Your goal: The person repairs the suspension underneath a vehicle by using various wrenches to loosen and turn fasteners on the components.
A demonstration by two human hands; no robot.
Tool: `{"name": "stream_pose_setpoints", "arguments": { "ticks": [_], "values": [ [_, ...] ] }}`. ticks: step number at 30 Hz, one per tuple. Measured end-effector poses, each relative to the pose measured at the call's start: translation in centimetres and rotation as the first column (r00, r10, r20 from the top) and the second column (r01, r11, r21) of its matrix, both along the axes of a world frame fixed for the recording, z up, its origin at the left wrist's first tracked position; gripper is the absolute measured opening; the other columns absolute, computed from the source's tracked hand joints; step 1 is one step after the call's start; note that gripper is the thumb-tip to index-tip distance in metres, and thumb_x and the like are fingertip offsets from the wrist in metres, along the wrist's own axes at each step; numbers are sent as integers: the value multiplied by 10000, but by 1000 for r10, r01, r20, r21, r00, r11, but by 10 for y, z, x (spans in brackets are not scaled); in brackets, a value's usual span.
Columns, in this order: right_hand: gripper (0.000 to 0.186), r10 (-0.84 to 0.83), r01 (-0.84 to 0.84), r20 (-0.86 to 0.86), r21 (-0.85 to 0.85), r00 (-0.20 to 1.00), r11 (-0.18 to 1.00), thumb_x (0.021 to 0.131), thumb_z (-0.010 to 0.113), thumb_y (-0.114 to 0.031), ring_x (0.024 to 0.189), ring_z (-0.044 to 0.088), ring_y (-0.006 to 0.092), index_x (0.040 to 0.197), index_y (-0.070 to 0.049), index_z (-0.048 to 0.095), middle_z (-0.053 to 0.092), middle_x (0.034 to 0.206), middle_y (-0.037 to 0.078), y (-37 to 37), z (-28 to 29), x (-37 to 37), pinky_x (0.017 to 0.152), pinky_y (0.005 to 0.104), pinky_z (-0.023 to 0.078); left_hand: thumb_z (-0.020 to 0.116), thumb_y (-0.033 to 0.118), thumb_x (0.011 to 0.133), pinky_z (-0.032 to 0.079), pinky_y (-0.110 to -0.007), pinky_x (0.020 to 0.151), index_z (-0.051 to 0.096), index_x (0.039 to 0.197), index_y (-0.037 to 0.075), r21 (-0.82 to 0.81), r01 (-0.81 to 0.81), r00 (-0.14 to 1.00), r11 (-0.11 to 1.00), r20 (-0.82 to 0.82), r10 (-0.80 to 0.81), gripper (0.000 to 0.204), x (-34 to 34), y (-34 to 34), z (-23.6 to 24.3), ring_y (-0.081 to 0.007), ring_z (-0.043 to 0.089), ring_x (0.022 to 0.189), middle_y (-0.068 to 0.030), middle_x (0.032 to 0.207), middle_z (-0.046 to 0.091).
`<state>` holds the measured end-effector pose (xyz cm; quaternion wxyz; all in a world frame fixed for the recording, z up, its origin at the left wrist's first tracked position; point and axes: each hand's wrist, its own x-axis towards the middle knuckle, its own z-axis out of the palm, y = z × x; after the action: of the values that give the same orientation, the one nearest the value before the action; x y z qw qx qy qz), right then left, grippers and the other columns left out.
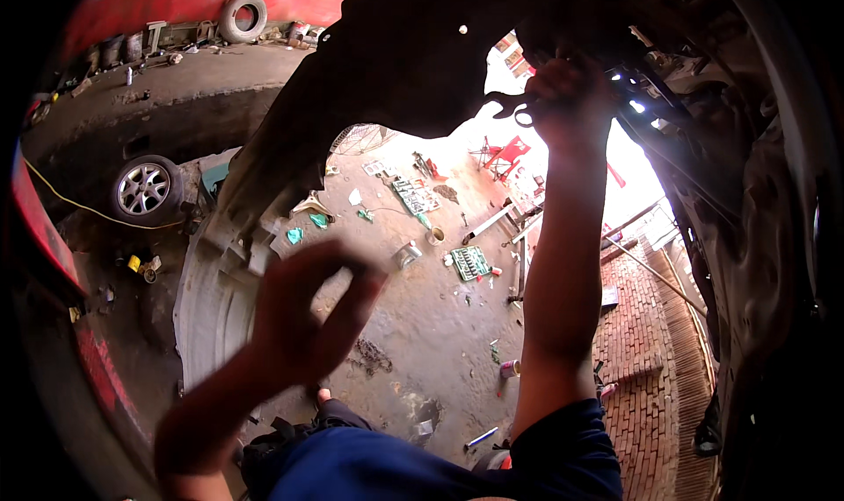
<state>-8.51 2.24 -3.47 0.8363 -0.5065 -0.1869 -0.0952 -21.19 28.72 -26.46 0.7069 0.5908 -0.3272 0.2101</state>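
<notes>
My right hand [570,105] is raised high into the dark underside of a vehicle, its fingers closed around a dark wrench [505,102]. An open jaw sticks out to the left of the fist, and a small ring end shows just beneath it. Shadow hides the fingertips and whatever the tool's far end meets. Lower and to the left, my left hand [318,303] hangs in the air, blurred, with thumb and fingers brought together in a pinch. Anything between those fingertips is too small or blurred to make out. A dark, jagged-edged body panel [396,61] stretches overhead.
On the floor lie a green socket set case [470,264], a tray of tools [413,195], a can [509,369] and a blue pen-like stick [481,438]. A red folding chair [505,158] stands beyond. Left are a wheel [145,189] and a tyre [243,18]; bricks [633,343] pave the right.
</notes>
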Motion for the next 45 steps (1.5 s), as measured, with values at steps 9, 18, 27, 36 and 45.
{"name": "stream_pose_setpoints", "arguments": {
  "ticks": [9,18,27,36,45],
  "values": [
    [372,-141,153,174,-55,975,987,1044,485,-443,518,482,118,1022,-100,628,625,810,46,14,-35,-1,507,249,427,651,168,949,594,-409,761,680,1068,43,-210,-411,508,887,755,414,175,145,-125,226,-302,719,819,-146,944,715],
    [304,97,-64,172,-186,980,980,1050,456,-363,499,377,71,918,-124,589,513,729,-33,27,-30,-7,495,241,280,657,169,946,576,-368,717,678,1077,39,269,-415,656,869,750,81,186,177,-171,258,-258,692,773,-122,906,698],
    [604,-131,134,82,-26,988,991,1066,363,-521,515,405,109,1220,15,595,501,694,12,3,-69,-45,476,278,336,662,170,942,559,-328,673,676,1086,35,445,-359,731,820,681,-49,198,189,-183,269,-215,665,728,-98,867,682],
    [467,-166,98,-341,-210,925,973,1070,425,-405,467,356,86,1231,-10,616,386,630,-33,-66,-155,-97,424,264,328,668,171,939,542,-287,628,674,1096,30,618,-275,817,737,554,-160,210,206,-172,268,-171,638,683,-74,829,665],
    [365,-28,-14,-302,-136,953,991,1055,452,-231,534,477,80,1172,61,637,576,771,32,-72,-194,-149,478,238,383,674,172,936,525,-246,584,672,1105,26,899,-73,943,431,203,-263,223,195,-181,307,-128,611,637,-49,791,648]
  ]
}}
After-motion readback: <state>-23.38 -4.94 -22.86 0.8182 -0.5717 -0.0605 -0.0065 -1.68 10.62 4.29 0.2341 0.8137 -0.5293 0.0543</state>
